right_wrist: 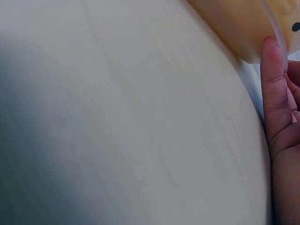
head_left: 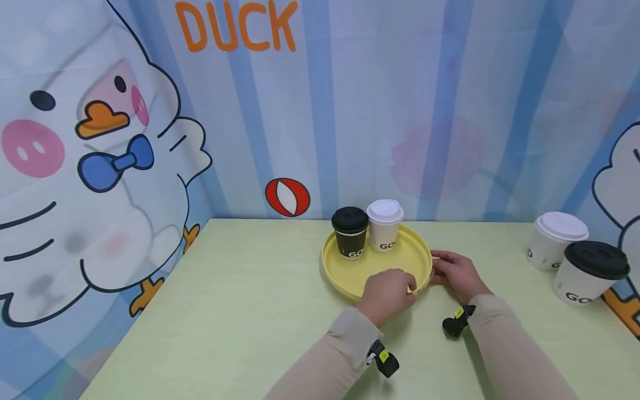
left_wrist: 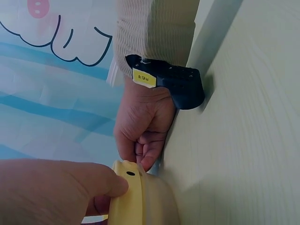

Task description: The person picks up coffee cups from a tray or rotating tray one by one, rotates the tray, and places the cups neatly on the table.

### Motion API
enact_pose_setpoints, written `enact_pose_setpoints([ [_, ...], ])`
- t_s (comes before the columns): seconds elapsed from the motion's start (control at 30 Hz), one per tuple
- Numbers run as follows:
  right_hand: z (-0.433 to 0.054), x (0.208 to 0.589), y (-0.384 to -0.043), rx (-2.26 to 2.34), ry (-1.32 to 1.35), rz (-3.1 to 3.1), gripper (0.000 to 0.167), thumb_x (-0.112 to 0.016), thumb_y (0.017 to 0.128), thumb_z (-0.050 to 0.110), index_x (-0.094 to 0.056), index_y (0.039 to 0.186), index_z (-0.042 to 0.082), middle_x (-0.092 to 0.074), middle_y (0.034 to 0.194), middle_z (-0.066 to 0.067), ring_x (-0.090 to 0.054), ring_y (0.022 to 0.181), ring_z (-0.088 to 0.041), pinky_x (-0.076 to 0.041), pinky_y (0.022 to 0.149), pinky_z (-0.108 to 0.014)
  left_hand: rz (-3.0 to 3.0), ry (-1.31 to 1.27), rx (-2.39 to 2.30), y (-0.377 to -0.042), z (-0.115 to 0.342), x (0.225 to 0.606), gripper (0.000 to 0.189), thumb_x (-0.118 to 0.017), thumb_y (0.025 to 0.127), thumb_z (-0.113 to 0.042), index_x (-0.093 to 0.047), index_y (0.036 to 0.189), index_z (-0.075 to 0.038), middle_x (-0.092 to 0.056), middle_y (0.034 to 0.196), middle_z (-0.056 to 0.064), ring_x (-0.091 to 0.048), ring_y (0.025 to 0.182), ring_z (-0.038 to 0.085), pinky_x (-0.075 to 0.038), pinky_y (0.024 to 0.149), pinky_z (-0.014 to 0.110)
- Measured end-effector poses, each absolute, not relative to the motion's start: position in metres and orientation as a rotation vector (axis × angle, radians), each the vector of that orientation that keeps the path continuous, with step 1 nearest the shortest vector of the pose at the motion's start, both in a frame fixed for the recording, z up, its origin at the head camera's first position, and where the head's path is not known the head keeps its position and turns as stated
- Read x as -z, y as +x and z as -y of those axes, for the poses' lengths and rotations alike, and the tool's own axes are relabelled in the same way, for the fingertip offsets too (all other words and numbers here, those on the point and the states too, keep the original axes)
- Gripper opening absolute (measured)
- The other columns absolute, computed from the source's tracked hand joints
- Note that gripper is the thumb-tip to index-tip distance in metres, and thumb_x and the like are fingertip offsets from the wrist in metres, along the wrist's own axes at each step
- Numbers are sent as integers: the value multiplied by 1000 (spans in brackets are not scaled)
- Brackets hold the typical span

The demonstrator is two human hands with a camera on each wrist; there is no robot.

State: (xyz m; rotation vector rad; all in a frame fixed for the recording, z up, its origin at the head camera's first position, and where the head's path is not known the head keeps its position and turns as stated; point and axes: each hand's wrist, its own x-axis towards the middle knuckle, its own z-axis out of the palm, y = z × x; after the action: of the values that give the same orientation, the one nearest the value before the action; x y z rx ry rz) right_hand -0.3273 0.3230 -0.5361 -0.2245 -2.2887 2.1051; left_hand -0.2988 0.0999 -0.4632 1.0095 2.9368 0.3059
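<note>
A round yellow tray (head_left: 415, 244) with a raised rim sits on the table. On it stand a black lidded cup (head_left: 351, 236) and a white lidded cup (head_left: 384, 228), upright and side by side. My left hand (head_left: 387, 294) pinches the tray's near rim, its thumb on the rim's outside in the left wrist view. At the right edge, my right hand (head_left: 457, 275) holds the rim between thumb and fingers. One finger (right_wrist: 274, 89) lies against the tray's outer underside in the right wrist view. Neither hand touches the cups.
Two larger white cups stand at the table's right, one with a white lid (head_left: 557, 239) and one with a black lid (head_left: 590, 272). Behind the table (head_left: 225, 311) hangs a blue striped backdrop (head_left: 370, 111) with duck drawings.
</note>
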Motion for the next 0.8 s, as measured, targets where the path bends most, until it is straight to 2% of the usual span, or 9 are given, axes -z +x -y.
enact_pose_setpoints([
  [0.2,-321,532,-325,-2062,-240,2327,50,-53,105,17,-43,147,-7,-68,109,-4,-68,88,-6,-60,80,-26,-2935,1012,-243,-297,-96,460,16,-73,92,-27,-78,107,-28,-66,93,-13,-58,79,3,-50,67,23],
  [0.63,-320,533,-326,-2102,-241,2286,50,-54,104,15,-43,147,-8,-67,102,4,-68,84,-6,-60,78,-26,-2938,1060,-241,-297,-82,459,15,-75,89,-27,-78,103,-29,-65,90,-14,-57,76,3,-47,64,22],
  [0.8,-321,533,-325,-2105,-242,2292,51,-55,104,16,-43,148,-8,-68,106,2,-68,86,-7,-60,78,-26,-2934,1072,-230,-297,-76,459,14,-75,89,-27,-78,102,-29,-62,86,-14,-55,74,3,-46,62,22],
])
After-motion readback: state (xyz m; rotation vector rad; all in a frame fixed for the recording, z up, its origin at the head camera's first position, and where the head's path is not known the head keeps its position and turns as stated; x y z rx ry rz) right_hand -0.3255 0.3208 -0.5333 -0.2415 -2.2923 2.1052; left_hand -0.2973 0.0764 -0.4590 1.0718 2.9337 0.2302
